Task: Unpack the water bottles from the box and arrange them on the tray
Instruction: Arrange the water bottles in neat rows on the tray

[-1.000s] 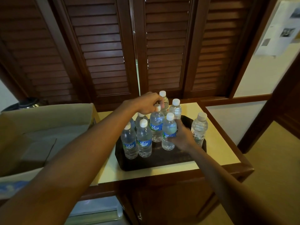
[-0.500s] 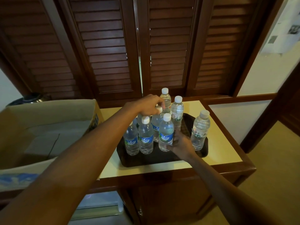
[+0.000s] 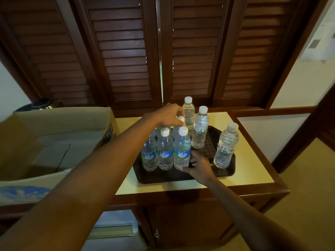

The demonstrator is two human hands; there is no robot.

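A dark brown tray lies on a cream-topped cabinet. Several white-capped water bottles stand upright on it. Three blue-labelled bottles form a front row; the rightmost bottle has my right hand wrapped around its base. My left hand reaches over the row, its fingertips pinching the cap of a back-row bottle that is mostly hidden. Three green-labelled bottles stand to the right: one at the back, one beside it, one apart by the tray's right edge.
An open cardboard box sits left of the tray, its inside showing only a flat bottom. Dark louvred wooden doors rise right behind the cabinet top. A floor drop lies to the right of the cabinet.
My right hand slid from the middle of the front-right bottle down to its base, and that bottle now stands tight against the front row. My left hand stayed on the back bottle's cap.
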